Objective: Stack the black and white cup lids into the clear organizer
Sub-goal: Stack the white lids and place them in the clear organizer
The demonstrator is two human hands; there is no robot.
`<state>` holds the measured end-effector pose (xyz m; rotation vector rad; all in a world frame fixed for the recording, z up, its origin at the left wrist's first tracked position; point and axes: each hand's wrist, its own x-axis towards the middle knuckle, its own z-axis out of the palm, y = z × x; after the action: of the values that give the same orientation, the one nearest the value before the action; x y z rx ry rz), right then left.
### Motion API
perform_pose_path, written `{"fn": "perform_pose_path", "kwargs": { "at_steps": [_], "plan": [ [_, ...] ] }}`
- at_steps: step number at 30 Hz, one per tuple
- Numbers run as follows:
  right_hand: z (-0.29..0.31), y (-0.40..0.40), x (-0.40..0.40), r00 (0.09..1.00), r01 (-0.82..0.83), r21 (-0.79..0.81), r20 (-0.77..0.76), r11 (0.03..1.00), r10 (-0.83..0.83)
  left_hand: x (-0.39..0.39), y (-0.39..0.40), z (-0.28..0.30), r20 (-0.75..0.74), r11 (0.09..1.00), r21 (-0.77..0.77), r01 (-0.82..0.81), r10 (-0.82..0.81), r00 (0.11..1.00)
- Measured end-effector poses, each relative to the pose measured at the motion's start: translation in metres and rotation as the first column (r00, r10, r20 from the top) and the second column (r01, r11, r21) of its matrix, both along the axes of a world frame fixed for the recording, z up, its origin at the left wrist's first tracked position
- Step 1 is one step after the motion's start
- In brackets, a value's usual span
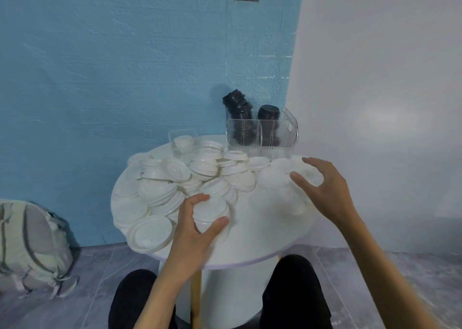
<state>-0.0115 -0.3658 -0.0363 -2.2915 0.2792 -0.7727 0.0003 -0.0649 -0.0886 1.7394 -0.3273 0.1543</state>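
A person sat at a small round white table (262,231) set against a blue wall; the view looked down from their head onto both bare hands. The left hand (197,224) curled its thumb and fingers around a short stack of white lids (212,209) near the front of the table; the right hand (322,186) hovered with fingers spread and loosely bent over more white lids at the right, gripping nothing. A wide heap of loose white lids (180,176) covered the left and middle of the tabletop. At the back right stood the clear organizer (265,133), ribbed and divided into compartments; two held black lids (268,114) in stacks (the left stack leaned and rose above the rim), while the rightmost compartment looked empty.

To do the step well, it seemed wise to square the held stack so the rims nested evenly, steady it with the free hand, then lower it upright into the empty compartment without knocking the leaning black stack.

No brand, label or readable writing was visible anywhere.
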Motion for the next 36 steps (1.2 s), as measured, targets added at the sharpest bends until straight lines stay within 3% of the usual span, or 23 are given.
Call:
{"fn": "perform_pose_path", "kwargs": {
  "at_steps": [8,19,24,30,36],
  "plan": [
    [-0.044,-0.019,0.010,0.975,-0.003,-0.020,-0.223,1.000,-0.002,0.002,-0.002,-0.002,-0.005,1.000,-0.001,-0.009,0.009,1.000],
    [-0.054,-0.001,0.023,0.987,0.000,0.082,-0.160,0.997,0.013,0.003,-0.001,-0.002,-0.018,1.000,0.009,-0.010,0.010,1.000],
    [-0.039,0.006,0.020,1.000,0.002,0.146,-0.024,0.989,0.001,0.003,-0.001,-0.002,-0.013,1.000,0.015,-0.014,0.014,1.000],
    [0.013,0.056,0.018,0.967,-0.251,0.156,0.084,0.955,0.240,0.000,-0.001,-0.001,-0.028,1.000,0.002,0.012,-0.012,1.000],
    [0.023,0.131,0.015,0.828,-0.559,0.068,0.105,0.827,0.551,-0.002,-0.001,0.005,-0.011,1.000,-0.002,0.008,-0.008,1.000]
  ]
}}
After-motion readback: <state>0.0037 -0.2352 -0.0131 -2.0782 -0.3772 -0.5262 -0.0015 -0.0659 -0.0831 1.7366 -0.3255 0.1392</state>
